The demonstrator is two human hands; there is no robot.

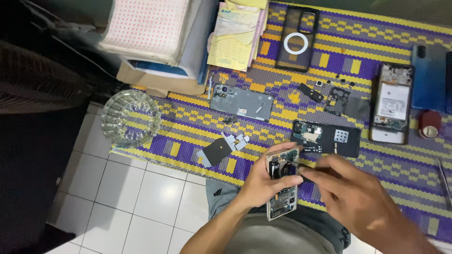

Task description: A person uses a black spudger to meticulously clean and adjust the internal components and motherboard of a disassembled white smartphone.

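A purple-and-yellow woven mat [376, 42] spreads ahead of the hands, over a floor of white square tiles [141, 197] to their left. Further left, everything sinks into deep shadow.

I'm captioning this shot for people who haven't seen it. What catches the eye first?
The opened phone with its circuit boards bared, held in the left hand at bottom centre while the right hand works on it. Behind lies the purple-and-yellow woven mat strewn with phone parts, a cut-glass bowl at its left edge.
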